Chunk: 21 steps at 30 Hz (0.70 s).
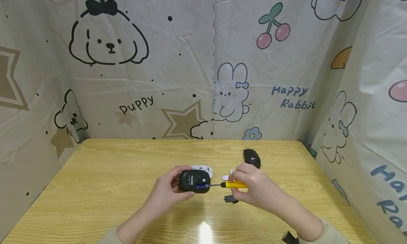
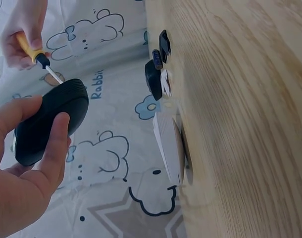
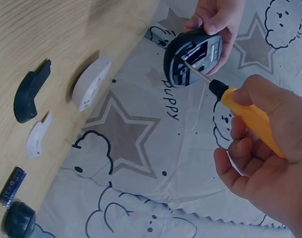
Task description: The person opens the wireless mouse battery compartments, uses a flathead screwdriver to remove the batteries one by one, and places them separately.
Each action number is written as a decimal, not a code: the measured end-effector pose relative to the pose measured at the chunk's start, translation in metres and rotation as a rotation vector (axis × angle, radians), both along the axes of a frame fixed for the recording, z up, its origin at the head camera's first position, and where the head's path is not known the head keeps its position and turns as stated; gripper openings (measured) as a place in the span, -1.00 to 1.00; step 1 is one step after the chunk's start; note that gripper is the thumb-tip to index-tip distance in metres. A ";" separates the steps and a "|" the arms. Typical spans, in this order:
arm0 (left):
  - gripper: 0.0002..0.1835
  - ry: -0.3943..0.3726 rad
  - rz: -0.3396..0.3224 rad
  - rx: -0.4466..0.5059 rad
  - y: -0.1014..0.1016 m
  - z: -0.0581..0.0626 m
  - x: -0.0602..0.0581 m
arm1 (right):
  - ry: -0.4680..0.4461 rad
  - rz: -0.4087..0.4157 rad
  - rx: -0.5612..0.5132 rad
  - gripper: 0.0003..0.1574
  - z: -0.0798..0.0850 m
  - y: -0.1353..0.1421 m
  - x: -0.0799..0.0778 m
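Note:
A black computer mouse (image 1: 186, 181) is held above the table in my left hand (image 1: 163, 190), fingers and thumb gripping its side and end. Its underside faces up in the head view, and a blue battery (image 1: 201, 186) shows in the uncovered compartment. My right hand (image 1: 254, 183) grips a screwdriver (image 1: 235, 184) by its yellow handle. The metal tip reaches the battery compartment, as the right wrist view also shows. Just behind the held mouse lies a white mouse (image 1: 205, 169), partly hidden in the head view.
On the table by my right hand lie a black cover (image 3: 29, 94), a white cover (image 3: 38, 138) and a loose blue battery (image 3: 12, 187). Another black mouse (image 1: 252, 157) sits farther back. A dark cylindrical object (image 1: 288, 237) is near the front right. Patterned cloth (image 1: 178, 77) surrounds the table.

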<state>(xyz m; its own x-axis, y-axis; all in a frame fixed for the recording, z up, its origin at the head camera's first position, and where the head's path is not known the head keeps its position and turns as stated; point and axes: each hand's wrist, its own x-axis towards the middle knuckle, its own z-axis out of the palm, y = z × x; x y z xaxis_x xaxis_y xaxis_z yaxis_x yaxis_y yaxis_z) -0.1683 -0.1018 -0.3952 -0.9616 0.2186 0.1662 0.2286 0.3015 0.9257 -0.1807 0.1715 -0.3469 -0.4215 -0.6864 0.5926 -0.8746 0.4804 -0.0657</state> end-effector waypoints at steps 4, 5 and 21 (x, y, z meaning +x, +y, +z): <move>-0.31 0.043 0.002 -0.023 0.004 0.000 0.000 | 0.045 -0.008 0.049 -0.69 0.002 -0.006 0.004; -0.30 0.053 0.001 -0.024 0.005 0.000 0.000 | 0.055 -0.006 0.055 -0.69 0.002 -0.007 0.004; -0.28 -0.077 -0.031 0.150 -0.006 -0.004 -0.007 | -0.114 0.158 -0.170 -0.67 -0.019 0.020 -0.028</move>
<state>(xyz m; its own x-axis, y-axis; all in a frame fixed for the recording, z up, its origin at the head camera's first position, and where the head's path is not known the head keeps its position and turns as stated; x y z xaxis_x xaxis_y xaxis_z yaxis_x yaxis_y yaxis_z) -0.1752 -0.1080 -0.3989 -0.9659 0.2263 0.1257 0.1626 0.1522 0.9749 -0.2092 0.1910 -0.3660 -0.3883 -0.6433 0.6598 -0.9200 0.3123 -0.2368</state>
